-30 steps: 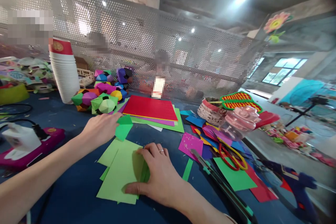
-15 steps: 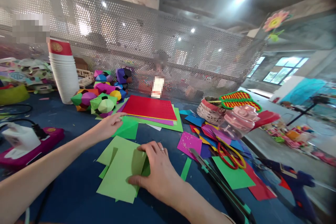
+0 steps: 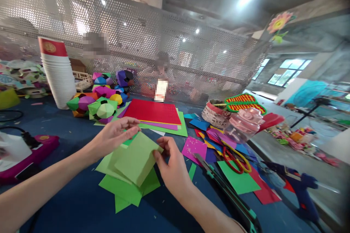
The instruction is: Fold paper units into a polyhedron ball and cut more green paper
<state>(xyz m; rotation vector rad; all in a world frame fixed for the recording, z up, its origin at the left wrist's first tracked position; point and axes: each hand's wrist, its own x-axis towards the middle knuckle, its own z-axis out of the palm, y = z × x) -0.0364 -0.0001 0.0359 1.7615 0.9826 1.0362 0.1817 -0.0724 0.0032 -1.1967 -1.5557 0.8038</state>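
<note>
My right hand [image 3: 173, 162] pinches the right corner of a light green square of paper [image 3: 136, 160] between thumb and fingers. This sheet is tilted up above several other green paper squares [image 3: 124, 192], which lie fanned out on the blue table. My left hand [image 3: 116, 134] is open beside the sheet's upper left corner, its fingers stretched and thumb apart; whether the fingertips touch the paper I cannot tell. Behind the left hand, part of a darker green sheet [image 3: 128, 140] shows.
Red paper [image 3: 153, 111] tops a stack beyond my hands. On the right lie a utility knife [image 3: 226, 189], scissors [image 3: 235, 158], paper scraps, a glue gun [image 3: 296, 180] and a pink bottle [image 3: 243, 123]. Left are paper balls [image 3: 102, 103], stacked cups [image 3: 58, 80] and a power strip [image 3: 46, 149].
My right hand has lifted a light green square off the pile by its corner. My left hand has come right, from the darker green sheet to the lifted square, and opened.
</note>
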